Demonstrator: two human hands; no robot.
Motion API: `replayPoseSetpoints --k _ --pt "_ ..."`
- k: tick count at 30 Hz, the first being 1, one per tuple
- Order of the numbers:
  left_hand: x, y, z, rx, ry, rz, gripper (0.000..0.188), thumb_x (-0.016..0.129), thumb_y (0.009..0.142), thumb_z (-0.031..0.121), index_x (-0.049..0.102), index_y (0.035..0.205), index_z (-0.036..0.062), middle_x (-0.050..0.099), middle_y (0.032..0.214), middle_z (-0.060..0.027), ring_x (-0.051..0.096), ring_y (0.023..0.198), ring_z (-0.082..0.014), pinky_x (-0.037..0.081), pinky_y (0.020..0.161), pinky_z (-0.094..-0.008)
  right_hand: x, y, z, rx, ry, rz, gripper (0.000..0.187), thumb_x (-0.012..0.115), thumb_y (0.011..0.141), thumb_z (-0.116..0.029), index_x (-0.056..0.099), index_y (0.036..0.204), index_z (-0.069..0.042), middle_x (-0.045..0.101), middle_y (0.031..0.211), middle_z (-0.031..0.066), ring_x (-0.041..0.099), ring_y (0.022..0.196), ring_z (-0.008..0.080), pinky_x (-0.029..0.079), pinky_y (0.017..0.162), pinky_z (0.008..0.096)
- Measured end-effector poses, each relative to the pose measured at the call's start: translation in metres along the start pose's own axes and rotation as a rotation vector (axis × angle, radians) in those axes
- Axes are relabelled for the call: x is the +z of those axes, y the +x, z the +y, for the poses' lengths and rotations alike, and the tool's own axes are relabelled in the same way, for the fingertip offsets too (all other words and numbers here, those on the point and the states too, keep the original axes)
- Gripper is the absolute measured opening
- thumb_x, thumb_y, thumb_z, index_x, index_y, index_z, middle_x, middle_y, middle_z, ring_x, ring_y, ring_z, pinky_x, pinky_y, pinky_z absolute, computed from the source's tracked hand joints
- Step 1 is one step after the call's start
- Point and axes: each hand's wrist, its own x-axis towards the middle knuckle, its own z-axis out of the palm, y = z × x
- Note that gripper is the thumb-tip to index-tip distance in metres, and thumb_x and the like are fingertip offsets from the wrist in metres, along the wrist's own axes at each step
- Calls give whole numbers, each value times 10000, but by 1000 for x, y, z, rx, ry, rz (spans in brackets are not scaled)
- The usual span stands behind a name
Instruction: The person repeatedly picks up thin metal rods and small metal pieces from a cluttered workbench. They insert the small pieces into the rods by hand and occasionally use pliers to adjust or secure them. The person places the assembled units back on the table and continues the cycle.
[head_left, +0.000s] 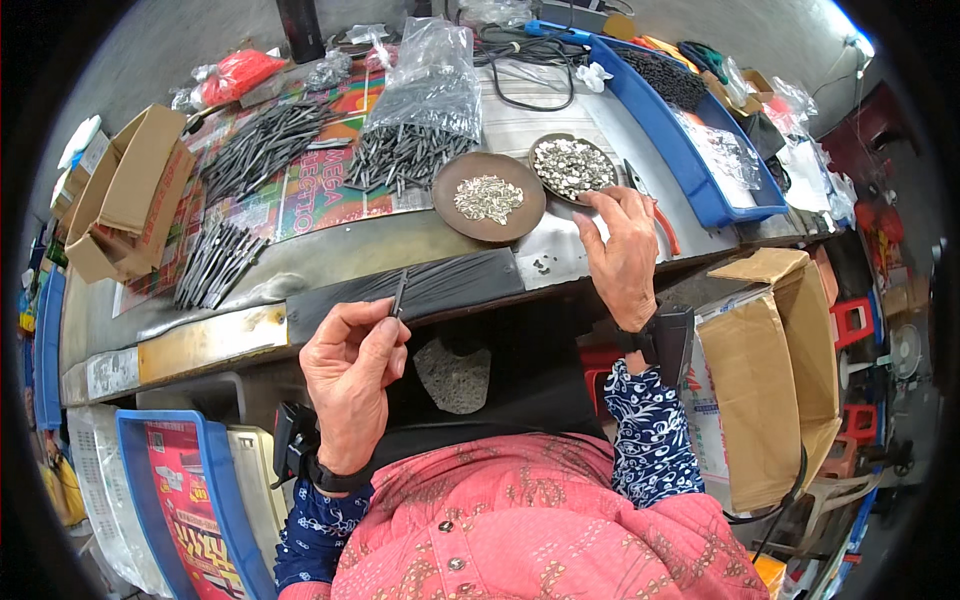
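Note:
Between the thumb and fingers of my left hand [352, 375] is a thin black rod-shaped part [400, 292], its upper end pointing up, just in front of the table edge. My right hand [625, 255] reaches to the near right rim of a round dish [553, 137] filled with small silvery and dark pieces. Its thumb and index fingertip look apart, and nothing shows between them. Left of that dish, a brown round dish [450, 210] holds a small heap of silvery slivers [488, 199].
Piles of black rod parts [262, 150] lie on the table, with a bundle [215, 265] nearer me and more spilling from a clear bag [435, 85]. Red-handled pliers [665, 230] and a blue tray [715, 195] are at right. Cardboard boxes [140, 200] stand at both sides.

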Motion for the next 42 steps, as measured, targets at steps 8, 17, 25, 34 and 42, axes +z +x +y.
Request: replayPoseSetpoints --k 8,17,25,34,42 --pt "2 2 0 -14 25 -18 138 625 910 13 642 1046 1 650 807 -80 531 575 -71 365 486 -177 11 4 10 6 5 -5 231 717 761 -82 682 986 -46 598 975 142 536 950 344 435 827 432" --pt "5 7 -1 -44 28 -9 140 622 911 10 634 1049 -5 651 814 -84 534 578 -75 364 489 -176 18 7 9 -44 -101 25 152 702 753 -43 707 905 -57 594 949 115 545 934 313 469 786 398" --pt "7 10 -2 -99 -8 0 141 615 910 9 624 1049 -4 652 821 -90 541 581 -83 374 486 -181 22 10 18 -14 31 11 98 679 778 -44 703 872 -35 630 894 115 563 879 323 434 803 406" --pt "7 8 -6 -94 -111 -34 132 619 915 16 623 1045 -6 650 821 -92 535 575 -84 362 480 -186 12 15 5 85 175 -31 57 664 800 -34 679 855 -27 648 840 81 580 803 230 447 733 344" --pt "13 1 -6 -82 -130 -27 128 624 913 20 633 1039 -1 649 812 -86 524 570 -78 349 477 -189 -2 -7 -74 106 686 -92 124 631 813 61 655 923 10 631 828 78 572 657 115 467 574 239"
